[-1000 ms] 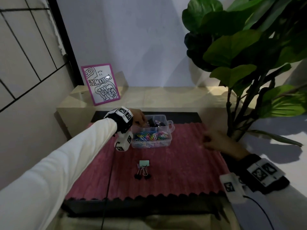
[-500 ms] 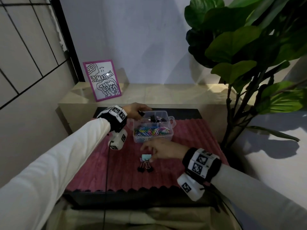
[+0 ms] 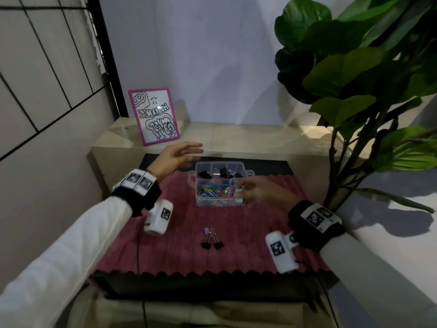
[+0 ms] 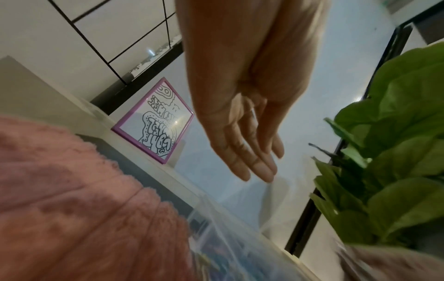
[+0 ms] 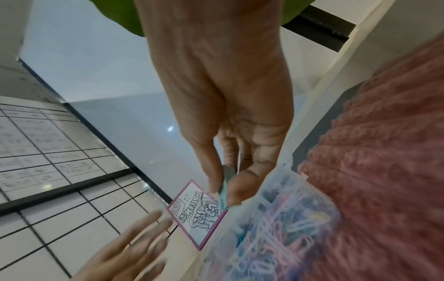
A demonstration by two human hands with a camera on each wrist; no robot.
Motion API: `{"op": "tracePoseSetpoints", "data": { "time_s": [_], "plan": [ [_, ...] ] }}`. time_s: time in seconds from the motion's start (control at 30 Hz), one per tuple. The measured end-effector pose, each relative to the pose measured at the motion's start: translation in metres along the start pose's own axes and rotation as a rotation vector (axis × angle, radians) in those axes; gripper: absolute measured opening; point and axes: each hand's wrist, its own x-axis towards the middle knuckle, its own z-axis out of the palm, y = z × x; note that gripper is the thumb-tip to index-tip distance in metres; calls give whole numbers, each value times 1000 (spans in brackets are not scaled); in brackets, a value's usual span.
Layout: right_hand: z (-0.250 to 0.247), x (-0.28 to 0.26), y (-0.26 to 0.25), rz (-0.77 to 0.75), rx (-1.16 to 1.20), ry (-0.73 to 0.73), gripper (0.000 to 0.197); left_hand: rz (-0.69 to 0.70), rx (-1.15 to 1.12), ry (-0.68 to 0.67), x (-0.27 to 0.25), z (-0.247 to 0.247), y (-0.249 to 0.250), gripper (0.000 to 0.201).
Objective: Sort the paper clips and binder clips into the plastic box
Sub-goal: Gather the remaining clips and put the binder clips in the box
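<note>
At the near right corner of the plastic box (image 3: 218,183), the right hand (image 3: 262,194) pinches a mint-green binder clip (image 3: 239,195) between thumb and fingers. The right wrist view alone shows that grip close up, the clip (image 5: 222,195) squeezed at the fingertips just above the box rim. The left hand (image 3: 176,156) hovers beside the box's far left corner, fingers straight and loosely spread, holding nothing; the left wrist view shows its bare palm (image 4: 242,106).

Inside the clear box, the near compartment holds a heap of coloured paper clips (image 3: 215,190), the far compartments black binder clips (image 3: 221,174). 3 more binder clips (image 3: 211,240), 2 black and 1 lilac, lie together on the red ribbed mat (image 3: 248,245) nearer the person.

Behind, a purple-framed doodle picture (image 3: 155,116) leans on a pale ledge; its bubble lettering reads mirrored and cannot be made out. A leafy plant (image 3: 366,74) stands right.
</note>
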Motion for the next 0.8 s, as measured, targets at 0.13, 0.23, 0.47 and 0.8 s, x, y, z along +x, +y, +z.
{"op": "tracePoseSetpoints", "data": {
  "time_s": [0.13, 0.23, 0.47, 0.8],
  "plan": [
    [-17, 28, -2, 28, 119, 162, 9, -62, 181, -122, -42, 2, -6, 31],
    [-23, 57, -5, 93, 161, 218, 13, -142, 385, -323, -65, 1, -7, 26],
    [-20, 84, -9, 157, 71, 272, 9, -111, 780, -491, -96, 35, -7, 27],
    [2, 10, -8, -284, -491, 295, 21, -139, 996, -647, -78, 100, -23, 71]
  ]
}}
